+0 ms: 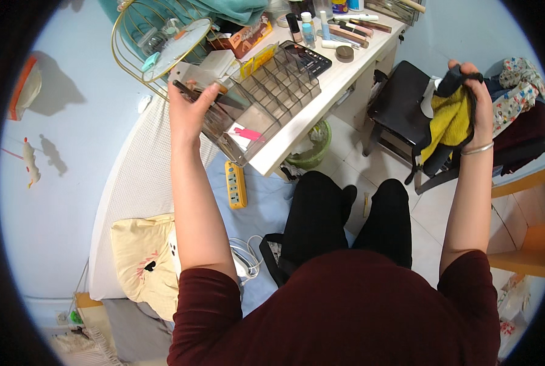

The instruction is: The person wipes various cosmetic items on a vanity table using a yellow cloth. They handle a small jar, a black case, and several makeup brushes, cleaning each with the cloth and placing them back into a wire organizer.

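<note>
My left hand [188, 112] grips the left end of a smoky clear plastic compartment organizer [272, 103], thumb over the near wall and fingers partly hidden. A dark, stick-like piece [184, 90] crosses the palm; I cannot tell whether it belongs to the organizer. The organizer lies at the corner of a white desk [272, 158]. In its large front section are a pink item [248, 134] and a white piece. Off to the right, my right hand [480, 103] holds up a crumpled yellow cloth [451, 116] with black edging, above a black stool [398, 103].
Cosmetic tubes [350, 34], small bottles [307, 34] and a black calculator-like device [307, 57] sit behind the organizer. A gold wire cage stand [117, 41] rises at left. Below are a green waste bin [320, 151] and a yellow power strip [236, 185]. Clothes [519, 100] are heaped at right.
</note>
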Available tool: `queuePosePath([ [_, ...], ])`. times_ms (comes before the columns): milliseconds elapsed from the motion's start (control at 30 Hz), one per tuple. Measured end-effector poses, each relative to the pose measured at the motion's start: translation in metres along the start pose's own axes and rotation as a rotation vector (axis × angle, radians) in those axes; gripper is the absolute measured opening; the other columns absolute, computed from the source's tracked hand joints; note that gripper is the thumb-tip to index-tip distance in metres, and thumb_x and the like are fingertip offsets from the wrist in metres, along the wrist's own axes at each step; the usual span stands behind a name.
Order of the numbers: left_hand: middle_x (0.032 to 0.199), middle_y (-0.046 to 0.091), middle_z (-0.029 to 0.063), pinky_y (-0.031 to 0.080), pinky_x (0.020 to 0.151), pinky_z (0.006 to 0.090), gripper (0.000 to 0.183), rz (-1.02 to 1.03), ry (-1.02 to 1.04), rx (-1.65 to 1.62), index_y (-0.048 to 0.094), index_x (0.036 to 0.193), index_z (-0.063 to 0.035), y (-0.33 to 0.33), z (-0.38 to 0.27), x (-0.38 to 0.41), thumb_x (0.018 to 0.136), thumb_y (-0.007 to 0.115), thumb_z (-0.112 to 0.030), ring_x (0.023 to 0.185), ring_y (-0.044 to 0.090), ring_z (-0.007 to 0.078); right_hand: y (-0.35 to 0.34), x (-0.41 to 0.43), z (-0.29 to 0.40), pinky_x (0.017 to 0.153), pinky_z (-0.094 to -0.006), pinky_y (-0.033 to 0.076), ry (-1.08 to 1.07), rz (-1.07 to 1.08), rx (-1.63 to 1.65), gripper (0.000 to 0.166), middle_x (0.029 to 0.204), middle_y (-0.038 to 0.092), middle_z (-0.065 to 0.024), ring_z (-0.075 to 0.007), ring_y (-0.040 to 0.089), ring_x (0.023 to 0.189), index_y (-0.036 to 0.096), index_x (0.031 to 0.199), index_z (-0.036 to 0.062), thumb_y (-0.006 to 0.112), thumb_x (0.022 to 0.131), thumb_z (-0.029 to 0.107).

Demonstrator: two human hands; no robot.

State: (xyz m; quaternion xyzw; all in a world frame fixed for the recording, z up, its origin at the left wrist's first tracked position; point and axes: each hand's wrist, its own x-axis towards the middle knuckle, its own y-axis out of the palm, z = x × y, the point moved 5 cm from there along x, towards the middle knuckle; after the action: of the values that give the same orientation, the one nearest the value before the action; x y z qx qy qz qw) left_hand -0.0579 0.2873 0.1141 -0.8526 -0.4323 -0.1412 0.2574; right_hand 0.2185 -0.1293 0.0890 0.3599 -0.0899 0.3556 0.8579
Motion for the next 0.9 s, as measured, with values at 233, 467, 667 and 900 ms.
queuePosePath([
  [233,0.125,0.053,0.0163,0.045,0.094,0.0384,0.078,-0.291,-0.098,0.24,0.038,0.141,-0.0027,-0.04,-0.002,-0.052,0.076,0.078,-0.02,0.114,0.052,0.0246,-0.044,-0.029,0.001,0.088,-0.0355,0.051,-0.01,-0.329,-0.007,0.021,0.117,0.06,-0.0152,-0.026,0.06,0.1,0.061,0.103,0.0038,0.048,0.087,0.004],
  [467,0.099,0.062,0.0085,0.047,0.074,0.0238,0.022,-0.463,0.133,-0.071,0.058,0.111,0.0026,-0.004,-0.052,-0.137,0.089,0.06,-0.001,0.083,0.056,0.0114,-0.081,-0.063,0.009,0.093,-0.0438,0.049,-0.021,-0.229,0.007,0.024,0.125,0.056,-0.0128,-0.0287,0.058,0.11,0.059,0.111,0.0072,0.047,0.09,0.009],
  [667,0.078,0.063,0.0095,0.046,0.06,0.0255,0.013,0.328,0.212,-0.132,0.066,0.093,-0.0006,0.138,-0.036,-0.152,0.08,0.067,0.001,0.066,0.058,0.017,-0.102,-0.099,0.034,0.094,-0.0381,0.048,0.001,-0.301,-0.17,0.025,0.123,0.058,-0.0161,-0.0272,0.058,0.107,0.06,0.108,0.0037,0.046,0.088,0.005],
  [900,0.081,0.064,0.0088,0.048,0.063,0.0282,0.014,0.764,-0.115,-0.222,0.066,0.095,-0.0037,0.274,0.057,-0.175,0.082,0.067,-0.007,0.068,0.061,0.0173,-0.076,-0.149,0.038,0.077,-0.0422,0.057,-0.021,-0.395,-0.312,0.021,0.118,0.055,-0.0149,-0.0289,0.063,0.093,0.056,0.105,0.0059,0.045,0.087,0.012],
])
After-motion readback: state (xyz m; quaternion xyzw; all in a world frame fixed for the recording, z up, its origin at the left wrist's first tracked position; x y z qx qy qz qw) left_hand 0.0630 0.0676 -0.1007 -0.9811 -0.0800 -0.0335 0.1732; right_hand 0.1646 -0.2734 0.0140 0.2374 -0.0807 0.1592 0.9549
